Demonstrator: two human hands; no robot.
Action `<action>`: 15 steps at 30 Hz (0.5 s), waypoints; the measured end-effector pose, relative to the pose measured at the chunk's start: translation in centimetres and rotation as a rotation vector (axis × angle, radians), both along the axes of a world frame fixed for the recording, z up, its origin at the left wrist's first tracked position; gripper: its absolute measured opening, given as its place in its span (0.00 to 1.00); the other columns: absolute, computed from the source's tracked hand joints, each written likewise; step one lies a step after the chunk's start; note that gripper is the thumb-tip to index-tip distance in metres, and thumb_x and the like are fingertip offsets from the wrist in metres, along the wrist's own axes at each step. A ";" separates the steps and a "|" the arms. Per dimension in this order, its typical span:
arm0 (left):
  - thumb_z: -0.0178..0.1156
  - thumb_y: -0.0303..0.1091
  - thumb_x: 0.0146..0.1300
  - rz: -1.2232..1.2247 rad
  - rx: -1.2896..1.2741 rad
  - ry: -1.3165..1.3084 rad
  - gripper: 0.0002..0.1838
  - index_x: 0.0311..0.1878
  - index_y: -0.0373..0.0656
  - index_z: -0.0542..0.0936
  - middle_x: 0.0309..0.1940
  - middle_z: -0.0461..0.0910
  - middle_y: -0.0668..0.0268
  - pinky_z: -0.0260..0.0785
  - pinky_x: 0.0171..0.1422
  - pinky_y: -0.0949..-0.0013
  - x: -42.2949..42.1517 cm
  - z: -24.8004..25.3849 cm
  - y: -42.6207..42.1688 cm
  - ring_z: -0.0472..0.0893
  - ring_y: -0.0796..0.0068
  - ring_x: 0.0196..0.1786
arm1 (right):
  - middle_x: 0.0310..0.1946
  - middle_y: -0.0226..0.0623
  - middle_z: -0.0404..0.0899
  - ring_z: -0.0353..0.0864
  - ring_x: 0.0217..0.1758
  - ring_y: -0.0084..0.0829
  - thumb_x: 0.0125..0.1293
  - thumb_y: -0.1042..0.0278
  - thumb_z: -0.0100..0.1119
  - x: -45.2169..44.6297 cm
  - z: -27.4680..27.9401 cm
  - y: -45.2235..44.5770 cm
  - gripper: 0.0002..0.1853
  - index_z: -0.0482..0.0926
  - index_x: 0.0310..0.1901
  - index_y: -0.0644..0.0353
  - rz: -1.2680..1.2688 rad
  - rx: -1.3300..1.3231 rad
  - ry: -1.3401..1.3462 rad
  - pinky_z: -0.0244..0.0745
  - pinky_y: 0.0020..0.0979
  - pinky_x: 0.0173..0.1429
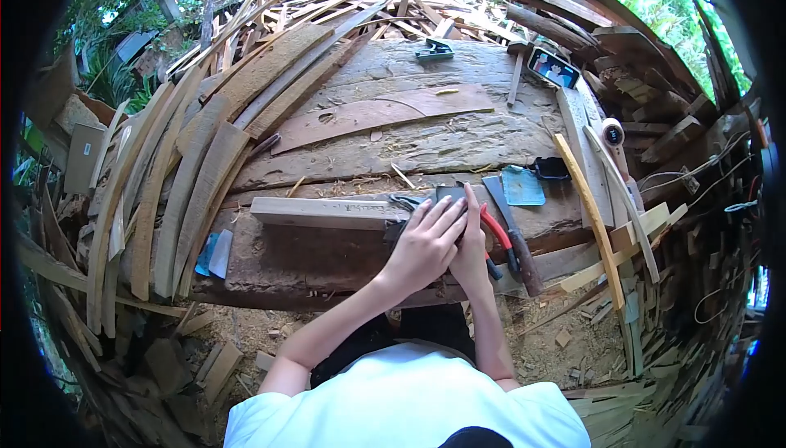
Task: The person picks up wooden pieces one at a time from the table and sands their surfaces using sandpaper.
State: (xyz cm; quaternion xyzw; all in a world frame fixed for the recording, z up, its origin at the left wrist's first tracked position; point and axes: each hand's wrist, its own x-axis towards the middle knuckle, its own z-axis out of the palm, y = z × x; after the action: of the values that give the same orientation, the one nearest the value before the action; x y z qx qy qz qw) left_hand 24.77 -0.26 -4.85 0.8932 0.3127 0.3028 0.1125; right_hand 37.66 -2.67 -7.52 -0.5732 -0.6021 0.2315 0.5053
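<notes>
Pale timber shows on the plank (323,209) lying on the weathered workbench (426,141), its right end near the hands. The left hand (424,242), fingers outstretched, rests against the right hand (469,256), its forefinger extended; whether either grips anything beneath is hidden. At their far edge sits a dark flat piece (449,193), possibly an abrasive block. The step looks like pressing it; the next move calls for even pressure, clear of the red-handled pliers (496,229).
</notes>
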 end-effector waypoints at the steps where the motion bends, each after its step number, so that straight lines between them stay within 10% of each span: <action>1: 0.58 0.30 0.63 0.005 0.007 0.000 0.26 0.66 0.40 0.74 0.67 0.72 0.54 0.54 0.78 0.50 0.5 -0.2 0.1 0.69 0.55 0.72 | 0.52 0.65 0.78 0.82 0.56 0.56 0.60 0.82 0.60 -0.1 0.8 -0.1 0.45 0.48 0.76 0.63 -0.004 -0.019 0.027 0.78 0.45 0.56; 15: 0.52 0.20 0.63 0.527 -0.047 0.070 0.28 0.68 0.46 0.75 0.69 0.72 0.61 0.49 0.84 0.55 -14.6 -0.6 0.9 0.69 0.63 0.74 | 0.52 0.46 0.81 0.82 0.56 0.40 0.59 0.75 0.73 -0.4 0.2 0.1 0.50 0.48 0.77 0.62 0.052 -0.050 0.042 0.73 0.37 0.63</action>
State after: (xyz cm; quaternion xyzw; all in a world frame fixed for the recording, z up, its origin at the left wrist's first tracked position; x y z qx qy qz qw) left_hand 10.19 0.65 -5.48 0.7879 0.5452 0.2833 0.0395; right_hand 37.30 -2.57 -7.28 -0.5647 -0.6002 0.2713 0.4971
